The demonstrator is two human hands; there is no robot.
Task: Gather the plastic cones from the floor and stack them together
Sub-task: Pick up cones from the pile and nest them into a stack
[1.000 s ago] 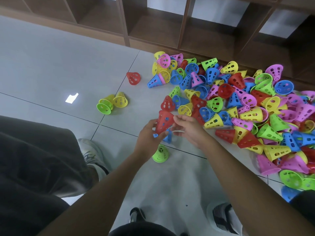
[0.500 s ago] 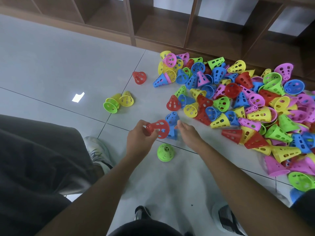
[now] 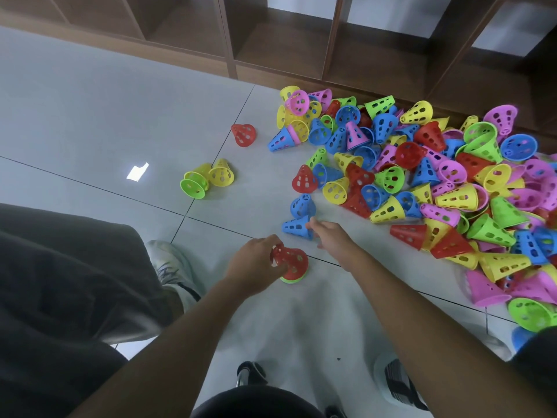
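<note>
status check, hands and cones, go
Left hand grips red cone over green cone. Right hand open, touching blue cone. Nothing blocking.

The left hand [image 3: 254, 263] grips a red cone [image 3: 291, 260] set over a green cone [image 3: 291, 279] on the floor [image 3: 90, 116]. The right hand [image 3: 333, 235] touches a blue cone [image 3: 297, 227] lying on its side beside the big pile of cones [image 3: 422, 182].

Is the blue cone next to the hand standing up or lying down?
Lying down. The blue cone rests on its side on the floor, its wide rim toward the right hand that touches it.
</note>
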